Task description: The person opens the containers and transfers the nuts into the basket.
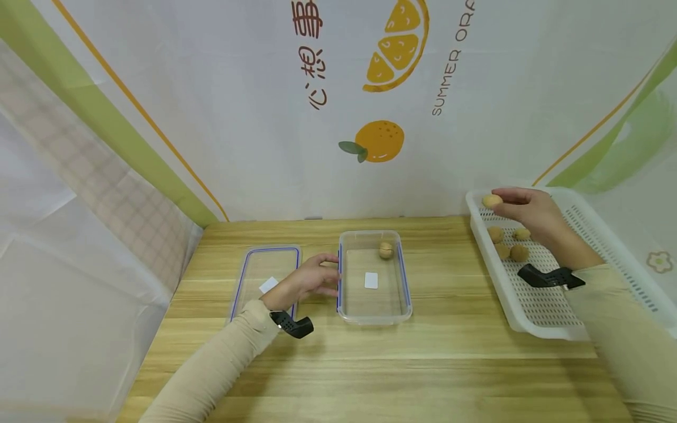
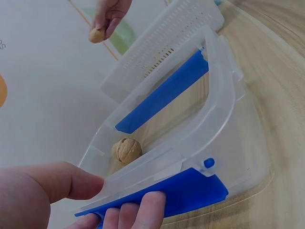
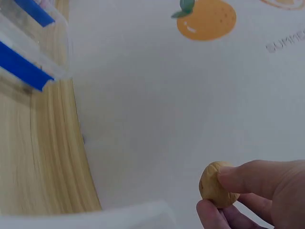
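Note:
My right hand pinches a walnut between thumb and fingers, above the far left part of a white basket. Inside that basket lie several more walnuts. At the middle of the table stands a clear plastic box with blue side latches. One walnut rests inside the box, at its far right corner in the head view. My left hand holds the box's left side, thumb at the rim and fingers curled against the blue latch.
A clear lid with a blue seal lies left of the box, partly under my left forearm. White labels show on the lid and box. A printed cloth hangs behind the wooden table.

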The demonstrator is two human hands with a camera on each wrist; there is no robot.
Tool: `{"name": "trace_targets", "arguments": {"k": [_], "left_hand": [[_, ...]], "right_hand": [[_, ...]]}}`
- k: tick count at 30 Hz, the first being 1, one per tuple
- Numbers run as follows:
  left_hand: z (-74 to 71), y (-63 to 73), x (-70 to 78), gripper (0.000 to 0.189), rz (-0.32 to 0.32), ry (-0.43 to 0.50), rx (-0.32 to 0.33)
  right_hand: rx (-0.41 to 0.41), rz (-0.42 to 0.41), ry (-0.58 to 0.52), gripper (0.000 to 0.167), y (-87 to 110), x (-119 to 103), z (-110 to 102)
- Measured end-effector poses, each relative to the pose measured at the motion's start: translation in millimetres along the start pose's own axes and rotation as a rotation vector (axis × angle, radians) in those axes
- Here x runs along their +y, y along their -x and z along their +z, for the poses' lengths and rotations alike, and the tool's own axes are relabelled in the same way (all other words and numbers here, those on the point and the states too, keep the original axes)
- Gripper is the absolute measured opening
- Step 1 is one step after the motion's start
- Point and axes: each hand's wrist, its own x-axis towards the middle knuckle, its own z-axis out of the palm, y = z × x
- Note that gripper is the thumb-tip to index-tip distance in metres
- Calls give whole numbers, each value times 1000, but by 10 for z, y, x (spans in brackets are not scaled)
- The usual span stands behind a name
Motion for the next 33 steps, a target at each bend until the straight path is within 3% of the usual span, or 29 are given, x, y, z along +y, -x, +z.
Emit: {"name": "trace_targets", "arguments": {"k": [4, 10, 13, 20, 25, 30, 33], "left_hand": [[-3, -2, 1, 58, 1, -5, 0], [-5, 7, 11, 59, 8, -13, -5], [-5, 9, 13, 59, 11, -16, -11], [-1, 4, 20, 60, 16, -24, -15], [4, -3, 14, 60, 17, -22, -16], [1, -14, 8, 58, 12, -15, -13], [-6, -18, 7, 58, 19, -16, -19]], "right_hand": [[27, 4, -5, 59, -4, 151, -110], [60, 6, -85, 30, 15, 311, -257], [94, 24, -85, 24, 29, 382, -335], [120, 88, -38, 48, 60, 560, -466], [134, 123, -16, 40, 66, 717, -545], [135, 165, 64, 60, 55, 859, -602], [119, 195, 101, 61, 59, 938, -635]]}}
